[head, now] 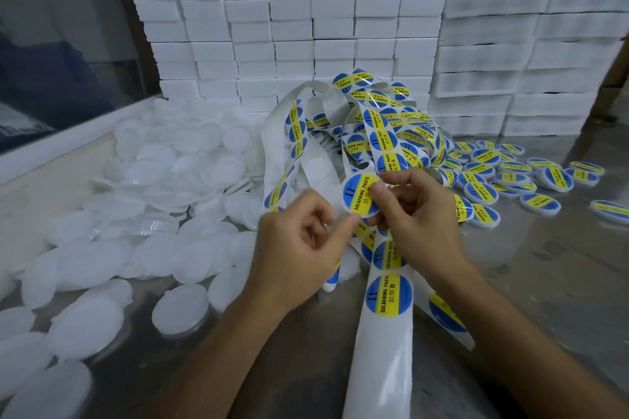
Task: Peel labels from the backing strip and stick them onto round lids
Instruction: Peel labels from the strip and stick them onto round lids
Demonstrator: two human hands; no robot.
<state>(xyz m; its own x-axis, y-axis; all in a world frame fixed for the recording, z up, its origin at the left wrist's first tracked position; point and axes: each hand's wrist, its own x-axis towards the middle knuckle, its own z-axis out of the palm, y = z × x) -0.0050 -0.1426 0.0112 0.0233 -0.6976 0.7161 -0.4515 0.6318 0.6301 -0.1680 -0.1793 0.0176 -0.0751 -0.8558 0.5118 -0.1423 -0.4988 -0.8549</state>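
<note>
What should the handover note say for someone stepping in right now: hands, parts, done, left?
Right hand: pinches a labelled lid, thumb pressing on the label face.
Left hand: fingers curled, fingertip at the lid's lower edge; whether it grips anything cannot be told.
Label strip: runs from the near edge under the hands to a tangled heap behind, many labels still on it.
Done: labelled lids lie spread on the right of the table.
Left: a large pile of bare white lids on the left.
</note>
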